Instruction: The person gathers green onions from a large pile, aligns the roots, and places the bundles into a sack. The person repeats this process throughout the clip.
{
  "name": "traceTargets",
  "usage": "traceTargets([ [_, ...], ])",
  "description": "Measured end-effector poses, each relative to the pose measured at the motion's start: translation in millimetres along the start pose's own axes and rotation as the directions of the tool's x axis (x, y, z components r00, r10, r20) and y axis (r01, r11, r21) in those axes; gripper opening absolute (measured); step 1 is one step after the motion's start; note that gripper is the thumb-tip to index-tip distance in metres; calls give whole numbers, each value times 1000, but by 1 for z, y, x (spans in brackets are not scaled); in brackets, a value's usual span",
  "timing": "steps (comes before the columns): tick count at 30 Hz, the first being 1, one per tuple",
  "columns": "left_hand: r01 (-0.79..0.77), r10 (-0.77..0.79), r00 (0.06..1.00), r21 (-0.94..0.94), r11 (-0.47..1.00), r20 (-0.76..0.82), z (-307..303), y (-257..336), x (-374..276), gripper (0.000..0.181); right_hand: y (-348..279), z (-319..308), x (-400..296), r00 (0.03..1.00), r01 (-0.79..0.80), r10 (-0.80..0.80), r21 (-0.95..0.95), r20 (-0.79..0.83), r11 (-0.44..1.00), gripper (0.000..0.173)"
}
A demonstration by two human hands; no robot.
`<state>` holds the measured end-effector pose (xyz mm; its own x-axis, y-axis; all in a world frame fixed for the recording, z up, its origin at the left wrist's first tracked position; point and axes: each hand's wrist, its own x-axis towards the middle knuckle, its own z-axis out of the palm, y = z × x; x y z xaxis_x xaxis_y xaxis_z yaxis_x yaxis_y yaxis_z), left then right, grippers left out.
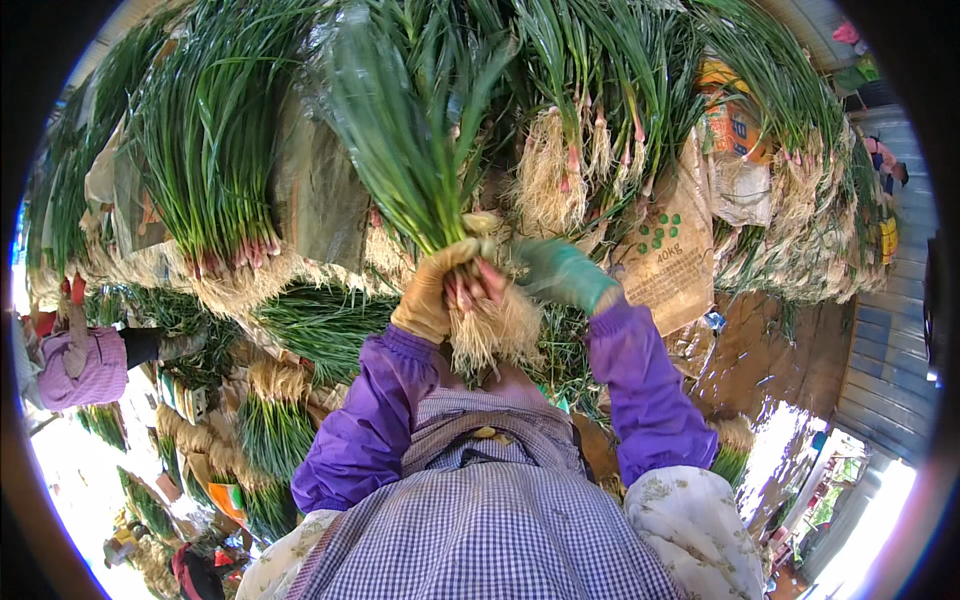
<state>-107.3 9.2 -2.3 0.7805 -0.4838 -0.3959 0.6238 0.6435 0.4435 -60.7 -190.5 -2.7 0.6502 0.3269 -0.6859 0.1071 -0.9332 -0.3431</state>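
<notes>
My left hand [431, 289], in a tan glove, grips a bunch of green garlic [420, 180] just above its reddish stem bases. The long leaves point away from me and blur at their tips. Pale roots [495, 326] hang toward my lap. Right beside the bunch is my right hand [562, 274] in a green glove, smeared by motion. Its fingers are too blurred to show whether they touch the stems. Behind the bunch, more green garlic [217, 165] lies heaped with its roots toward me.
Printed sacks [667, 240] lie among the heap. Tied bundles [277, 420] stand on the floor at left, where a person in a checked pink sleeve [82, 367] is at work. A corrugated metal wall [889, 330] runs along the right. Loose leaves [566, 352] lie below my hands.
</notes>
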Motion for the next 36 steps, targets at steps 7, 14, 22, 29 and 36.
traceTargets([
  [7, -162, 160, 977, 4, 987, 141, 17, 4, 40, 24, 40, -59, -9, 587, -217, 369, 299, -721, 929, 39],
  [14, -4, 8, 1000, 286, 958, -13, 33, -18, 58, 33, 20, 27, -59, 694, 311, 47, 359, -718, 880, 31],
  [22, -83, 139, 988, 535, 841, -64, 23, -32, 44, 27, 11, -15, -20, 868, 184, 192, 656, -457, 732, 38],
  [29, -70, 134, 984, 445, 893, -114, 15, -41, 33, 29, -21, 34, 9, 678, 627, 349, 757, -647, 183, 18],
  [36, 1, 37, 990, 271, 963, -136, 8, -56, 1, 29, -18, -17, 8, 821, 490, 416, 857, -393, -159, 22],
])
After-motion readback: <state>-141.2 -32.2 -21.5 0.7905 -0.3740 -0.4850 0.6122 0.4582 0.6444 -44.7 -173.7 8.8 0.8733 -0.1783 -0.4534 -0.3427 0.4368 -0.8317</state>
